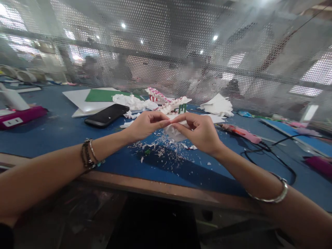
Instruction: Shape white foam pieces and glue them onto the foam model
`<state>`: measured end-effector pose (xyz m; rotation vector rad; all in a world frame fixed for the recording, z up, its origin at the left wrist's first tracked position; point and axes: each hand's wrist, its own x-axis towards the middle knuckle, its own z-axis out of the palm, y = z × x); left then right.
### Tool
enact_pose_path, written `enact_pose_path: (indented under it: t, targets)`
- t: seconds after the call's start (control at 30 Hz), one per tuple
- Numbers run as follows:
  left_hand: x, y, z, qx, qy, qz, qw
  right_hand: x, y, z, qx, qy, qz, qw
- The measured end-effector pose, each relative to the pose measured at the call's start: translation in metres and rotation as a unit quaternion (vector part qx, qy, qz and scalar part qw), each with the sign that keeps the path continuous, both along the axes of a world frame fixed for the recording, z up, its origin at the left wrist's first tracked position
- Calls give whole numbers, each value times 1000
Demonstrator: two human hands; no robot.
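My left hand [146, 125] and my right hand [201, 133] meet above the blue table top [64, 135], both pinched on a small white foam piece [174, 131] held between them. Beneath the hands lies a scatter of white foam scraps [166, 147]. Just behind the hands stands a small white model with red and green posts [169, 102]. Beaded bands circle my left wrist and a silver bangle my right.
A black phone [107, 115] lies to the left, near white and green sheets [95, 97]. White paper pieces [218, 105] lie at the back right, a pink glue gun [242, 133] with a black cable to the right. A perforated screen [166, 52] closes the back, people behind it.
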<state>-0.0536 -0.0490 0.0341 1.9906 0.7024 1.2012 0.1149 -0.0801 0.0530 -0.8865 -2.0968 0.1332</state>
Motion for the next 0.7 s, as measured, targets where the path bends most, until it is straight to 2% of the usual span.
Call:
enact_pose_path:
  t: [0.17,0.3,0.43,0.57,0.7]
  targets:
    - [0,1,-1,1,-10,-7,1000,0,4,2,-90,38,11,995]
    - [0,2,-3,34,7,38,999,-3,6,-2,-149,101,27,983]
    - [2,1,-4,68,28,81,994,-8,8,-8,-180,155,18,971]
    - [2,0,-4,69,44,67,994,-8,8,-9,-221,162,18,962]
    - [1,0,-4,67,38,69,995,-7,5,-6,-211,141,15,967]
